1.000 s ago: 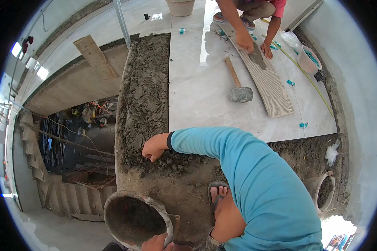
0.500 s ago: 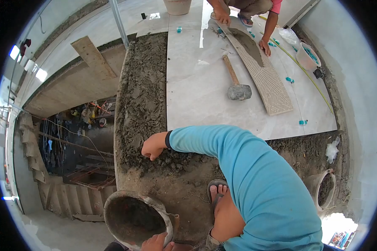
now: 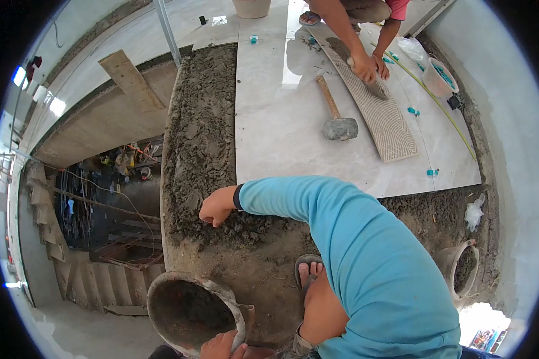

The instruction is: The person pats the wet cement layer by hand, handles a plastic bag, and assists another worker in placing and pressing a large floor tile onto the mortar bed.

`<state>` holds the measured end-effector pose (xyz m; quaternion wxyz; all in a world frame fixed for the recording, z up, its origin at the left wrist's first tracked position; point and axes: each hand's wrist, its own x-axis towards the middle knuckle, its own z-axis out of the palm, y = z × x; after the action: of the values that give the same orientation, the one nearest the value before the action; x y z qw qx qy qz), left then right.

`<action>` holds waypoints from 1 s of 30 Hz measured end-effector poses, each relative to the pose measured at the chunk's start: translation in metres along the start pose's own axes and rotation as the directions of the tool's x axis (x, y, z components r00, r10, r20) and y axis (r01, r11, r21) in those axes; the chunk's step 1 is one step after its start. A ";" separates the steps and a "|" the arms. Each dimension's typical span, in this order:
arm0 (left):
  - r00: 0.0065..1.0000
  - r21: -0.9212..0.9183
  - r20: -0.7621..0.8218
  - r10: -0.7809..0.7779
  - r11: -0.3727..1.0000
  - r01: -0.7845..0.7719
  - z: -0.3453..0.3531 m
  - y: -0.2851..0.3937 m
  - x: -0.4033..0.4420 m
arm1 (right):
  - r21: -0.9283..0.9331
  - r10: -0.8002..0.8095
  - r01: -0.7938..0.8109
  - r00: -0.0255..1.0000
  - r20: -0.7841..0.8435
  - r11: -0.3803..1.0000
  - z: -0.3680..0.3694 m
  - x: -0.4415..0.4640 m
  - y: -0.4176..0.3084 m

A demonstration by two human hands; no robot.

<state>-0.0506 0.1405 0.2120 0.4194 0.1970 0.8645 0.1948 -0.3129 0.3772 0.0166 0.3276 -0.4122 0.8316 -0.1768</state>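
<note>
Near bucket: its rim (image 3: 223,292) is crusted, and dark, damp-looking mortar coats or lines the inside; the left hand (image 3: 218,346) lies at this rim, cut off by the frame, so I cannot tell whether its grip is closed.
Right hand (image 3: 217,206): touching the near end of the mortar bed (image 3: 203,107), fingers bent downward; their undersides are hidden, so whether this grip is open or closed cannot be told.
Mortar bed: a lumpy strip between the stair opening (image 3: 132,209) and the laid tiles (image 3: 281,137), spread along the tile edge and uncovered by tile; near the sandalled foot (image 3: 310,269) the ground is brown and rough, with only loose crumbs.
Side bucket (image 3: 445,261): tipped toward the right, dark material inside, a crumpled plastic bag (image 3: 474,214) beyond it.
Laid tiles: down over the broad middle area, teal clips (image 3: 432,172) along a joint, a mallet (image 3: 341,128) resting on top.
Loose tile (image 3: 395,134): combed adhesive at its near end, a smoother dark patch farther up; a co-worker's hand (image 3: 363,69) works a trowel (image 3: 377,91) on it, so the coat looks partly finished.
Clip bucket (image 3: 435,85): teal pieces inside, beside the yellow-green tape (image 3: 449,116).
Far bucket (image 3: 251,8): upright on the tiles, contents out of view.
</note>
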 end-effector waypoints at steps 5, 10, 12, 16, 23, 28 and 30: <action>1.000 0.038 0.030 -0.008 0.999 0.007 -0.002 -0.002 0.002 | -0.008 -0.003 0.003 1.000 -0.007 1.000 0.007 0.008 0.007; 0.999 0.018 0.034 -0.015 1.000 0.014 -0.001 0.001 0.003 | -0.035 -0.003 0.003 1.000 0.015 0.999 0.007 0.007 0.007; 0.999 0.031 0.037 -0.025 0.999 0.024 -0.001 -0.001 0.003 | -0.035 0.000 0.001 1.000 0.018 0.999 0.006 0.005 0.007; 0.997 0.039 0.065 -0.040 0.999 0.037 -0.003 -0.001 0.003 | -0.035 -0.001 0.001 1.000 0.017 0.999 0.006 0.004 0.006; 0.990 0.040 0.107 -0.091 0.995 0.087 -0.008 0.009 0.004 | -0.045 0.008 -0.007 0.999 0.031 0.999 0.006 0.007 0.005; 0.993 0.051 0.090 -0.081 0.996 0.076 -0.005 0.004 0.004 | -0.045 -0.005 0.007 0.999 0.045 0.999 0.007 0.011 0.007; 0.992 0.052 0.101 -0.081 0.996 0.076 -0.005 0.004 0.004 | -0.042 -0.008 0.009 0.999 0.039 0.999 0.007 0.011 0.007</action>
<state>-0.0563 0.1450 0.2144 0.4661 0.1825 0.8531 0.1470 -0.3166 0.3724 0.0032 0.3343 -0.4258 0.8268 -0.1527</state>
